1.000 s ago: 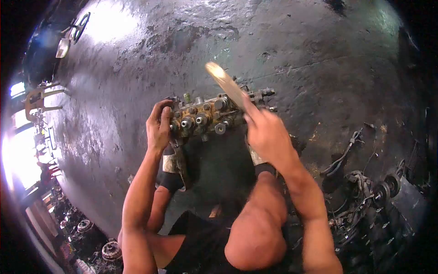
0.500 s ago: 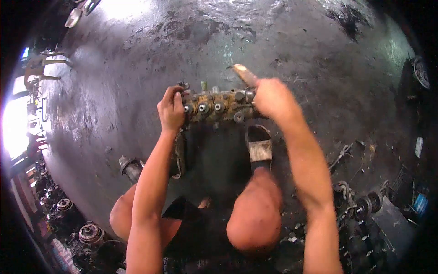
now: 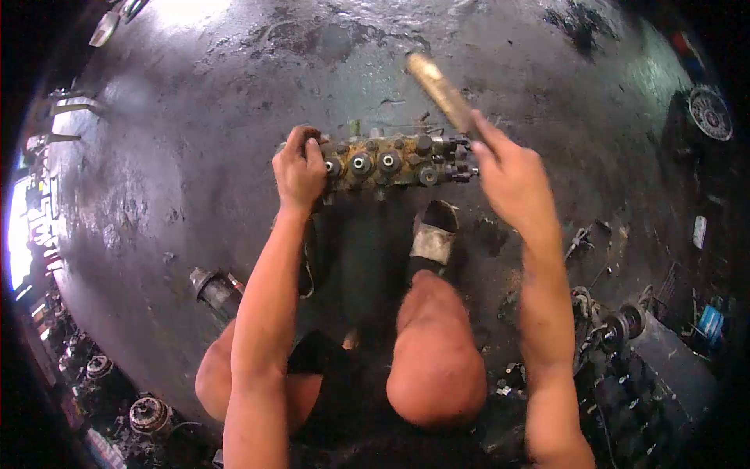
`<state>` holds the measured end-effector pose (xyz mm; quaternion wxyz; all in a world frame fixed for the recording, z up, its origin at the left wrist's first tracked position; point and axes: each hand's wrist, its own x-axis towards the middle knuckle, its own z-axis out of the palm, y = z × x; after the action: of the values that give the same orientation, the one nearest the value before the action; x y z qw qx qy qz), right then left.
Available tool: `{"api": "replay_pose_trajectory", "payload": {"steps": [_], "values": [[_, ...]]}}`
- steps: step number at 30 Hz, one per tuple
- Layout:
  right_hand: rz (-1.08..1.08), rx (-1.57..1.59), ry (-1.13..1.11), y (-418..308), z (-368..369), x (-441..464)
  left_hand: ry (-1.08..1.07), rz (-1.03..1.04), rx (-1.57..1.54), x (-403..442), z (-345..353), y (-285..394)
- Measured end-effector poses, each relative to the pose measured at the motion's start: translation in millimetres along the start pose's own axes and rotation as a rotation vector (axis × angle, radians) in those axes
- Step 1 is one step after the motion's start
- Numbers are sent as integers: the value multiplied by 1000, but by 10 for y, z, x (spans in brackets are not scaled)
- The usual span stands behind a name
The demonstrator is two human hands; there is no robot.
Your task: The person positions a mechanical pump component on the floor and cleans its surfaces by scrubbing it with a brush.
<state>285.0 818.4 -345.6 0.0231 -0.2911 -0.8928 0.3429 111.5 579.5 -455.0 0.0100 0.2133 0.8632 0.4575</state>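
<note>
Left hand [image 3: 300,173] grips metal block [image 3: 373,164], right hand [image 3: 514,184] clenches wooden stick [image 3: 442,92], any lettering illegible.

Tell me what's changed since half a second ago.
The right hand, holding the wooden stick, has shifted right relative to the metal block, uncovering the fittings at its right end; more of the stick now shows. Nothing was newly taken up or let go. The left hand stays on the block's left end.

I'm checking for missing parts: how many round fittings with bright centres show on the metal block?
3: the first fitting beside the left hand, the second fitting next along, the third fitting farthest right. The left hand may hide others.
</note>
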Motion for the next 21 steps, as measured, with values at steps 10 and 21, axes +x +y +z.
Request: {"api": "replay_pose_trajectory", "payload": {"steps": [10, 21], "values": [[-254, 107, 244, 594, 814, -547, 16, 43, -2, 62, 31, -33], [-166, 90, 160, 411, 785, -66, 31, 31, 16, 74, 43, -2]]}}
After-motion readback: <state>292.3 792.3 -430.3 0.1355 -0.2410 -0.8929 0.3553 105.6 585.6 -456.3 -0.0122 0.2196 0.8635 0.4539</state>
